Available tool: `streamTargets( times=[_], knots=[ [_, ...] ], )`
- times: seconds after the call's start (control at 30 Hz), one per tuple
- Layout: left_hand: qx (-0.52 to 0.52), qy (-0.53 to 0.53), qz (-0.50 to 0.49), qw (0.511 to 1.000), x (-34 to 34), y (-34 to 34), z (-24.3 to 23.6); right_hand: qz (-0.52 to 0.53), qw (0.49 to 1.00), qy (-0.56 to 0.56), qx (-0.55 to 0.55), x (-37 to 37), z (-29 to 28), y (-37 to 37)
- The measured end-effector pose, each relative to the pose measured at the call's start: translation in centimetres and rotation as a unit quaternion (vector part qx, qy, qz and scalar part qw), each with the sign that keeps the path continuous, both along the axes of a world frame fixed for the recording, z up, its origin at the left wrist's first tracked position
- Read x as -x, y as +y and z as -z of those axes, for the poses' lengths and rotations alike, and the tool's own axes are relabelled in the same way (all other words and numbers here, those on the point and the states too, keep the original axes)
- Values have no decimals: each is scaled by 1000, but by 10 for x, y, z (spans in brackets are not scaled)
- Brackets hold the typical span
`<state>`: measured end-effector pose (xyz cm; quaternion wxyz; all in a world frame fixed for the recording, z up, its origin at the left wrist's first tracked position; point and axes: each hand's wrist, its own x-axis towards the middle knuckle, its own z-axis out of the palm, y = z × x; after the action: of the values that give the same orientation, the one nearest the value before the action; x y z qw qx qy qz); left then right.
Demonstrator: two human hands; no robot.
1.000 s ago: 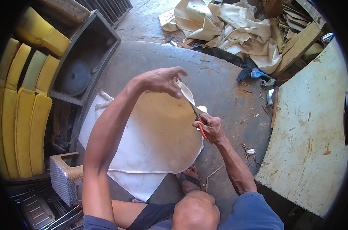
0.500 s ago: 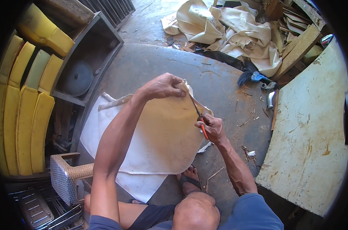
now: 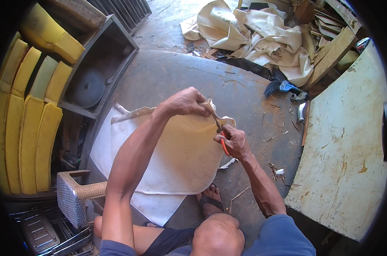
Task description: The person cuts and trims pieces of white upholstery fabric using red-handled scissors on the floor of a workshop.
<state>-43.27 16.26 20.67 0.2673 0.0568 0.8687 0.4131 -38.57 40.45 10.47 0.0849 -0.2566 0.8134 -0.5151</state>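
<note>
A cream sheet of fabric or leatherette (image 3: 180,149) hangs in front of me, its far edge raised. My left hand (image 3: 188,102) is closed on that edge near its top corner, fingers pinched together. In my right hand (image 3: 235,143) is a pair of scissors (image 3: 224,146) with orange-red handles. Their dark blades point up and to the left, along the frayed right edge of the sheet and close to my left fingertips. Below the cream sheet lies a larger white piece (image 3: 159,209), partly covered by it.
Yellow foam pieces (image 3: 31,141) stand at left beside a metal cabinet (image 3: 116,55). A woven-pattern stool (image 3: 74,200) is at lower left. Crumpled cream material (image 3: 270,38), a blue brush (image 3: 287,86) and wood scraps lie far right. A worn pale board (image 3: 342,149) stands at right.
My left hand has come slightly nearer and to the right with the fabric edge. The scissors sit a little lower and further left, their blades closer to my left fingers.
</note>
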Motion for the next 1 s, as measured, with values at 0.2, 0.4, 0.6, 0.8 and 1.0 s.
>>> streamTargets(
  times=[0.2,0.4,0.6,0.8,1.0],
  knots=[
    [-19,-12,-3,1000,-3,9,0,5,1000,11,10,5,-4,0],
    [58,-44,35,997,-4,14,8,31,996,-77,31,5,-4,6],
    [90,-68,100,989,-11,-19,10,48,954,-268,-126,14,29,47],
    [74,-104,97,987,-15,-64,3,-276,840,-254,-392,66,91,119],
    [29,210,-191,958,57,-56,-18,403,909,37,-97,134,47,147]
  ],
)
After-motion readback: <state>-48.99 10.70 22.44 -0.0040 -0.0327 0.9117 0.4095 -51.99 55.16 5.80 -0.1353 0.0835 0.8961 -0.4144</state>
